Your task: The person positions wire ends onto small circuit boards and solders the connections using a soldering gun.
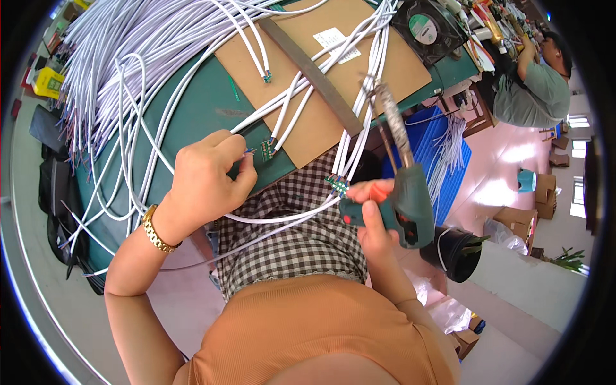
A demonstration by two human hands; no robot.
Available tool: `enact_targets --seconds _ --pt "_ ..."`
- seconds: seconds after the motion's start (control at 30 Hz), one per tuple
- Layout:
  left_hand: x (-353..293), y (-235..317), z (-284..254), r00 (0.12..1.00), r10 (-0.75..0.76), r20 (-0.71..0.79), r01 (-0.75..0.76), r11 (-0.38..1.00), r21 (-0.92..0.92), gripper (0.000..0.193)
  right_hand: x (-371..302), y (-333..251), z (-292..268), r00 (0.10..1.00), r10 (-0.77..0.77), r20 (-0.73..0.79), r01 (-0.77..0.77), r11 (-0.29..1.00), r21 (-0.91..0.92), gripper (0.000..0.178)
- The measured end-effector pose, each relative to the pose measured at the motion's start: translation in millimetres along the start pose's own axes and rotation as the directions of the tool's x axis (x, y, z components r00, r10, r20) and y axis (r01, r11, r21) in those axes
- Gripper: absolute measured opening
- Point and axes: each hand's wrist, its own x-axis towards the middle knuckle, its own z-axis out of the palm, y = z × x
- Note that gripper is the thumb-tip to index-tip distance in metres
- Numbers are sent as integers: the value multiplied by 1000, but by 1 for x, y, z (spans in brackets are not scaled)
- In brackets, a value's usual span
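Note:
My left hand is closed in a pinch over the green work surface, gripping a white cable whose thin coloured wires poke out between the fingertips. Just right of them lies a small green circuit board with a white cable joined to it. My right hand is wrapped round a dark green soldering gun with a red trigger. Its silvery barrel points up and away. Beside my right fingers, another green circuit board hangs at the ends of several white cables; I cannot tell whether the fingers touch it.
A thick heap of white cables covers the far left. A dark bar lies across cables on the cardboard. At the far right stands a black fan. A blue crate holds more cables; a person sits beyond.

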Motion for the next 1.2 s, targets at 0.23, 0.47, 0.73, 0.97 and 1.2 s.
enact_targets --seconds 0.23,0.47,0.73,0.97,1.2 --pt "2 -10 7 997 -41 67 50 990 -134 9 -31 6 -4 988 110 106 -97 988 -123 27" --pt "6 -14 7 985 -143 96 161 962 -219 8 -32 10 4 969 162 189 -146 985 -94 26" --pt "7 -14 9 996 -20 82 35 983 -180 7 -35 16 -3 952 52 302 16 975 -220 22" --pt "4 -16 11 993 99 66 -89 987 -135 8 -42 19 -5 950 214 229 -184 972 -143 34" --pt "16 -28 11 990 -76 120 86 993 -85 7 -39 13 -4 969 162 187 -114 963 -245 25"
